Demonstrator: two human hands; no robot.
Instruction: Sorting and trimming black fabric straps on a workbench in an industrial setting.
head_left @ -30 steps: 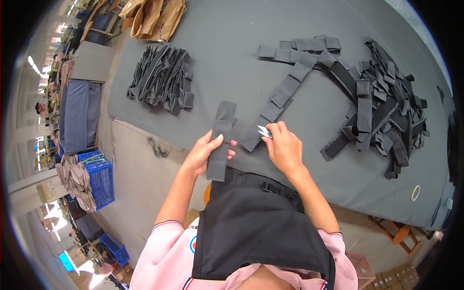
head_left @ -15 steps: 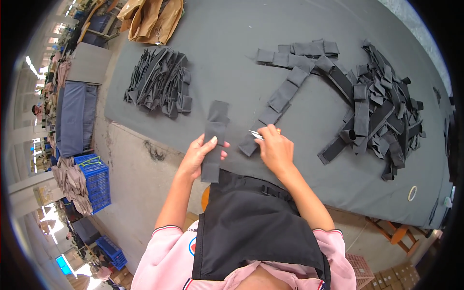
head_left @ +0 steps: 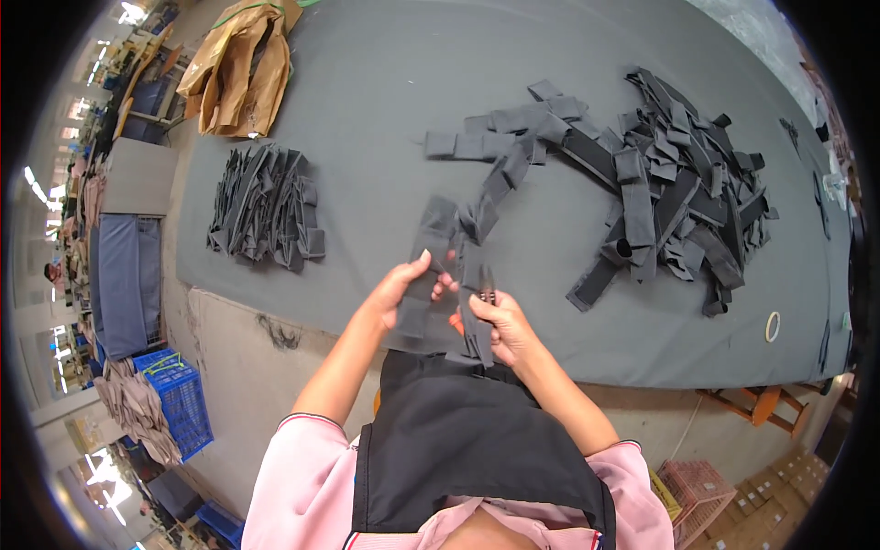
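My left hand (head_left: 396, 289) is closed on a flat dark grey fabric strip (head_left: 428, 240), thumb on top. Beside it, my right hand (head_left: 510, 332) pinches another strip (head_left: 471, 307) that belongs to a row of folded strips (head_left: 500, 183) running up the table. Small thread snips (head_left: 489, 288) are also in the right hand; their blades point away from me, and an orange part shows by the fingers. Both held strips hang over the table's near edge. Motion blurs them slightly, and I cannot tell whether they are joined.
A neat stack of dark strips (head_left: 266, 209) lies on the left of the grey-covered table (head_left: 367, 110). A loose heap of strips (head_left: 687, 183) covers the right. A brown paper bag (head_left: 243, 73) stands at the far left, and a tape ring (head_left: 773, 326) lies near the right edge.
My right hand has come down and left, taking hold of the near end of the row of strips and drawing it towards the left hand. The view has shifted slightly.
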